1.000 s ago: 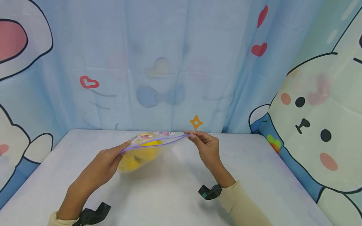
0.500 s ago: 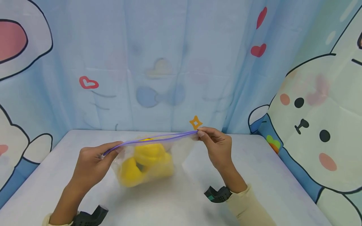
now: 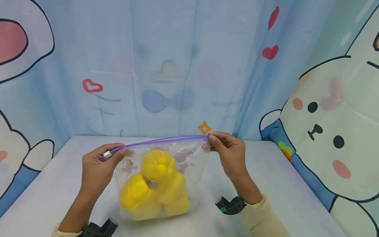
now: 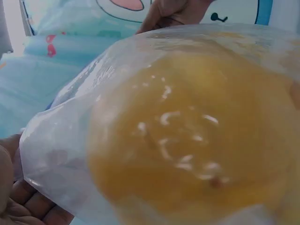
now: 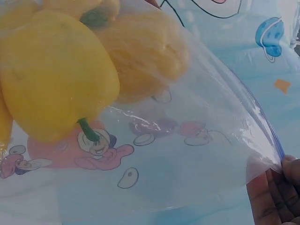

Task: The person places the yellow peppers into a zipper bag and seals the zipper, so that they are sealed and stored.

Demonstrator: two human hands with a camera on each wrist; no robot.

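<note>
A clear zip bag (image 3: 195,177) with a purple zip strip and printed cartoon figures hangs between both hands, above the table. Inside it are several yellow bell peppers (image 3: 158,164); one shows a green stem in the right wrist view. My left hand (image 3: 99,168) pinches the bag's top left corner between thumb and fingers, beside a small white slider (image 3: 107,154). At the top right corner my right hand (image 3: 231,153) pinches the strip's other end. The strip is pulled nearly straight. In the left wrist view, a pepper (image 4: 197,131) behind the plastic fills most of the picture.
The white table (image 3: 296,197) spreads below the bag and out to both sides. Behind it hangs a light blue curtain (image 3: 177,65) with printed hearts and animals. A black camera (image 3: 231,204) is worn on the right wrist, another (image 3: 100,227) on the left.
The bag has swung from tilted to hanging upright, its peppers now lower and facing the head camera. My right hand has moved right and slightly up; the left has shifted left, drawing the strip straighter.
</note>
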